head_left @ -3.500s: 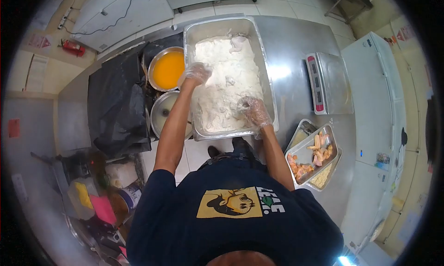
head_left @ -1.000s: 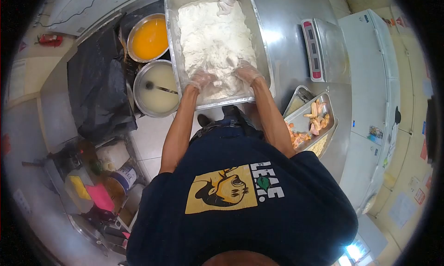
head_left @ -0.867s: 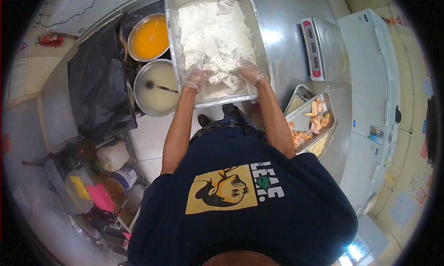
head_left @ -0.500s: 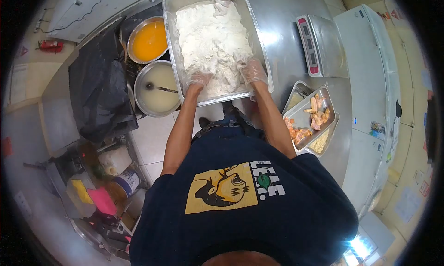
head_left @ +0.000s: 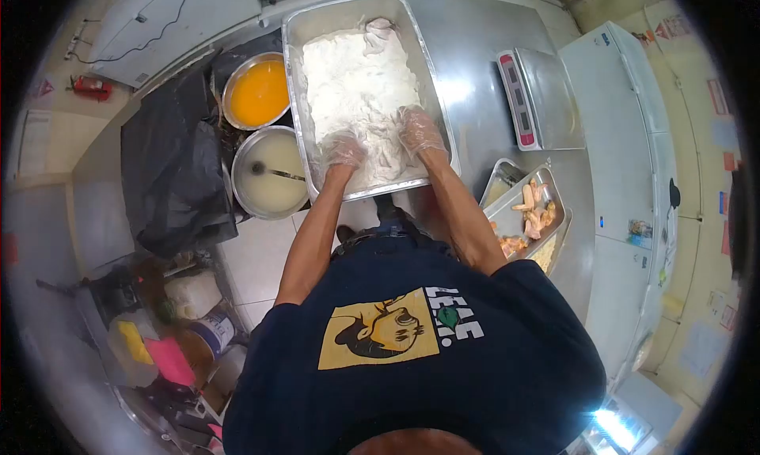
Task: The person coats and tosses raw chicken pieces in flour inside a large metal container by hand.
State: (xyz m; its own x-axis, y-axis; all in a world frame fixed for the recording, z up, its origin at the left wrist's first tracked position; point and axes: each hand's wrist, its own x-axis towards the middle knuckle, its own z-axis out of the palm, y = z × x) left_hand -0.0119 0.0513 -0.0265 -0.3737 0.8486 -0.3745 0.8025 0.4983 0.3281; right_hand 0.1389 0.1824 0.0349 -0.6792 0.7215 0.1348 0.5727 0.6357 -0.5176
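Observation:
A deep metal tray (head_left: 434, 67) holds a bed of white flour (head_left: 356, 67). My left hand (head_left: 344, 149), in a clear plastic glove, is down in the flour near the tray's front left. My right hand (head_left: 420, 129), gloved likewise, presses into the flour near the right wall. Between them lies a heap of flour-coated pieces (head_left: 385, 153), probably chicken. The fingers of both hands are sunk in flour or turned away, so their grip is hidden. A lightly floured piece (head_left: 380, 34) sits alone at the tray's far end.
Left of the tray stand a bowl of orange liquid (head_left: 257, 92) and a bowl of cloudy liquid (head_left: 261, 194) with a ladle (head_left: 281, 173) in it. On the right are a scale (head_left: 554, 91) and a tray of raw chicken pieces (head_left: 507, 215) overlapping other trays. Black plastic (head_left: 170, 154) drapes the left side.
My right hand has shifted inward from the tray's right wall, over the coated pieces. My left hand has moved slightly inward and off the front left. The whole view has tilted a little.

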